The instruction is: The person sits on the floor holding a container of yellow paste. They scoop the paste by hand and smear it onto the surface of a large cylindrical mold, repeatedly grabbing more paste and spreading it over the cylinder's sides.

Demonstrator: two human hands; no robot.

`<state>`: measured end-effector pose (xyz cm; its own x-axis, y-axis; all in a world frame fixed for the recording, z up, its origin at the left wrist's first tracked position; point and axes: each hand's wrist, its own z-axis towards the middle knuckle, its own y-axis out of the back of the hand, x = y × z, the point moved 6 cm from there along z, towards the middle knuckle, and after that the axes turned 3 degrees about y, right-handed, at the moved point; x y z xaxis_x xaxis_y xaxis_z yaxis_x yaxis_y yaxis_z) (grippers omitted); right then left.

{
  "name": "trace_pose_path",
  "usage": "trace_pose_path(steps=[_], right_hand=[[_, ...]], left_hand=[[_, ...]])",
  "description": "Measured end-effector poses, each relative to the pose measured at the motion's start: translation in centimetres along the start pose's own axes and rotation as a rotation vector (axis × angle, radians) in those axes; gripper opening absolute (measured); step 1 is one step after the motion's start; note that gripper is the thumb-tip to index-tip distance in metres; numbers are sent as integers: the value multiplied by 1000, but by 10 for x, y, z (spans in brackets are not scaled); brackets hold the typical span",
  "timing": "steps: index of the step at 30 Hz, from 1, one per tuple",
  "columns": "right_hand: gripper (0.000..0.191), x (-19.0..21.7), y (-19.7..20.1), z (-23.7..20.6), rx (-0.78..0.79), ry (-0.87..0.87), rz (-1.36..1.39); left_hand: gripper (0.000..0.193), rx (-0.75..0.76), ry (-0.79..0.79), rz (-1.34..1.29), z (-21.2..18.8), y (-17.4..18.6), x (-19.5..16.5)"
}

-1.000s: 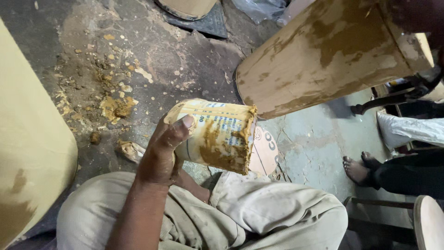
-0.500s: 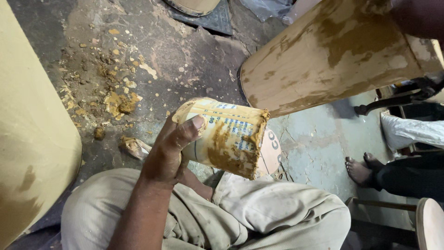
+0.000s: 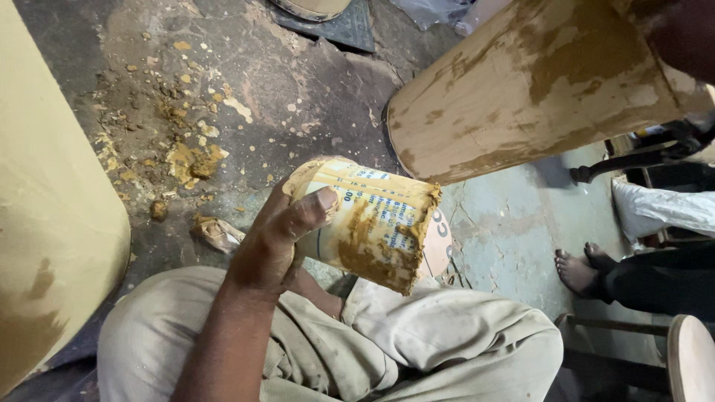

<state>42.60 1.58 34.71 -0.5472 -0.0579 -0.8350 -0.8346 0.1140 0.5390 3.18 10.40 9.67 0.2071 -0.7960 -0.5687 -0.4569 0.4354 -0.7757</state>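
One hand only is seen in full: the left hand (image 3: 272, 242) is wrapped around a printed cylindrical tin smeared with ochre paste (image 3: 369, 223), thumb pressed across its side, fingers closed behind it. The tin is held tilted above the lap, its mud-caked rim turned down and right, apparently so the contents can be reached or tipped. A large paste-coated cylindrical form (image 3: 536, 82) is held slanting across the upper right corner of the view; the right hand (image 3: 681, 33) is glimpsed only as a dark blur at its far end, and its grip cannot be told. Crumbs and a lump of dried ochre paste (image 3: 190, 160) are scattered over the dark, cracked floor (image 3: 298, 89). Another person's bare feet (image 3: 585, 268) are seen at the floor's right edge, beside a chair leg.
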Motion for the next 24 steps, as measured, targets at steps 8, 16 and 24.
trace_pose_path(steps=[8,16,24], right_hand=[[54,-1,-6,-18,13,15,3],[58,1,0,-52,-98,67,181],[83,7,7,-36,45,-10,0]], left_hand=[[77,60,-54,-45,-1,-4,-7],[73,33,-13,-15,1,-5,-5],[72,171,-79,-22,3,-16,-9]])
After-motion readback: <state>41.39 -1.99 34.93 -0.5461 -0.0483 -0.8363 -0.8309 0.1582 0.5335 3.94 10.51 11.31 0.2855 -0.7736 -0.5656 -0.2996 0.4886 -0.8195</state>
